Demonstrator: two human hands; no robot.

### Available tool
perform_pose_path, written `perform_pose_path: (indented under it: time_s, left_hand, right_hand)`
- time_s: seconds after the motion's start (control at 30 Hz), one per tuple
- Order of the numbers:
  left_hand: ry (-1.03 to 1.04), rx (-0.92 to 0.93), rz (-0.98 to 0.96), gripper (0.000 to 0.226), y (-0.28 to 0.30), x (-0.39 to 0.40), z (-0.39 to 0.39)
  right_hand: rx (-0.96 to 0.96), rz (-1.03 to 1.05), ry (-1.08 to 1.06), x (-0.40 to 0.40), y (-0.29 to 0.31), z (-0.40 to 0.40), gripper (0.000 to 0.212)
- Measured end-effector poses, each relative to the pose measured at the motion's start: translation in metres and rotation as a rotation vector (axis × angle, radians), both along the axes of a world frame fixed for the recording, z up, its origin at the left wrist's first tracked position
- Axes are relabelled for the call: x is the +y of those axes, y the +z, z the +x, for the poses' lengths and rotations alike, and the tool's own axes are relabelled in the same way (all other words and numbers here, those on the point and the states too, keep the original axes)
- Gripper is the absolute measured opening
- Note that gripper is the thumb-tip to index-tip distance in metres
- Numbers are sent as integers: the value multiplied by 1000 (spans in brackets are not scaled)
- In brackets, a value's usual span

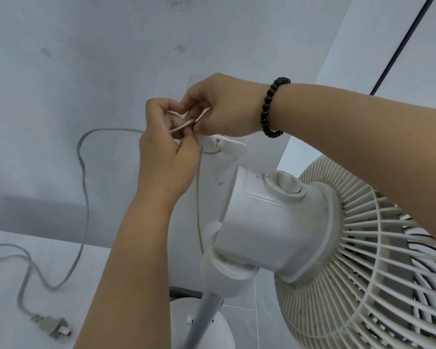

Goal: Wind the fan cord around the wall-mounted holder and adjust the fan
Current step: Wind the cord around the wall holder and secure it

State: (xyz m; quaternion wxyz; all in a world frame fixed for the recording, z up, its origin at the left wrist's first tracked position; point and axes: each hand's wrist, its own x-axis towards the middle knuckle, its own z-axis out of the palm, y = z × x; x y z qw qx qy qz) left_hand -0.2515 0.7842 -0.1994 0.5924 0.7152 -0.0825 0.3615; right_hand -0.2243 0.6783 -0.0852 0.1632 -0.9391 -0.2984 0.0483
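Observation:
A white pedestal fan [275, 222] stands at the lower right, its grille facing right and a round knob on top of the motor housing. Its grey cord [82, 172] loops down the wall and across the floor to a plug [53, 326] at the lower left. My left hand [166, 152] and my right hand [222, 107] meet at the wall, both pinching a bend of the cord just above the white wall-mounted holder [222, 144]. A thin stretch of cord drops from the holder to the fan's neck. The holder's upper part is hidden by my fingers.
The pale wall [86, 59] fills the upper view, with a dark vertical strip [400, 46] at the right. The fan's pole and round base [204, 321] stand on the tiled floor below. A black bead bracelet [272, 107] is on my right wrist.

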Motion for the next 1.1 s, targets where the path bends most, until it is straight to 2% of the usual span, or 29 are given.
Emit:
perform_pose_path:
  time_s: [0.1,0.13,0.23,0.27,0.33,0.4,0.53,0.67,0.8,0.87,1.0,1.1]
  left_hand:
    - [79,-56,-116,39,0,6,-5]
    - [97,-84,-208,39,0,8,-6]
    - [162,-181,-656,25,2,14,-7]
    - [182,-210,-728,20,2,16,-8]
    - [180,-221,-695,14,-1,19,-8]
    - [98,-160,-569,16,-4,17,-8]
    - [-46,175,-326,15,-14,0,-4]
    - [-93,402,-280,9,-26,-16,4]
    - [33,430,-395,17,-30,-21,13]
    - [20,428,-457,25,-31,-22,15]
    - [-3,366,-501,15,-32,-25,13]
    - [21,323,-445,11,-31,-27,14]
  right_hand:
    - [-10,38,-6,-5,0,0,20]
    - [-19,36,-5,-7,0,0,15]
    - [-39,27,-7,-8,-1,0,11]
    - [-48,19,-10,-6,-1,1,11]
    - [-63,5,-21,-5,-1,3,12]
    - [-67,10,-26,-4,-2,5,10]
    - [-66,22,-2,-5,-4,7,8]
    - [-45,33,17,-4,-4,6,9]
    - [-23,38,27,-5,-2,6,11]
    - [-15,46,31,-5,-2,6,12]
    - [-9,65,35,-5,-2,7,13]
    - [-22,76,39,-6,-1,7,14]
